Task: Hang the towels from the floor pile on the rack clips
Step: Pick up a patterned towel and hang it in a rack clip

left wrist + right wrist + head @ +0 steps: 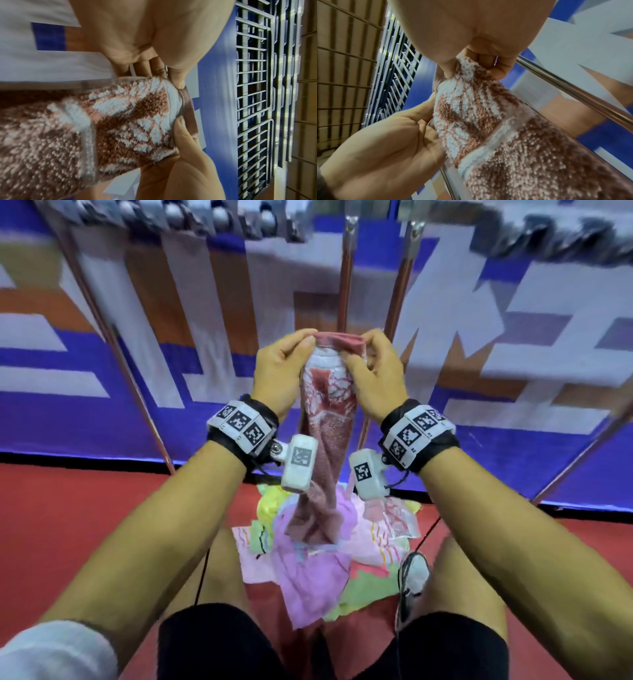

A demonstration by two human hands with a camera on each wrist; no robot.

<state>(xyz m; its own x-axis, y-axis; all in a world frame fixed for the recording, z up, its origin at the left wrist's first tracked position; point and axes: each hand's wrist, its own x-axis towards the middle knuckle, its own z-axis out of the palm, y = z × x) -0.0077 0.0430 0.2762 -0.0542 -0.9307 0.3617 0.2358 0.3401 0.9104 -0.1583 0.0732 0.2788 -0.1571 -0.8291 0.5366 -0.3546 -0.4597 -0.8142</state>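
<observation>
A rose-and-white patterned towel hangs bunched between my hands, its lower end trailing onto the floor pile of pink, yellow and green towels. My left hand pinches the towel's top hem on the left, and my right hand pinches the same hem on the right. In the left wrist view the left hand holds the towel at its hem. In the right wrist view the right hand grips the towel. The rack's clip row is blurred overhead.
Two chrome rack poles rise just behind the towel, and slanted rack legs run down on both sides. A blue, white and orange banner wall stands behind. My shoe rests by the pile on the red floor.
</observation>
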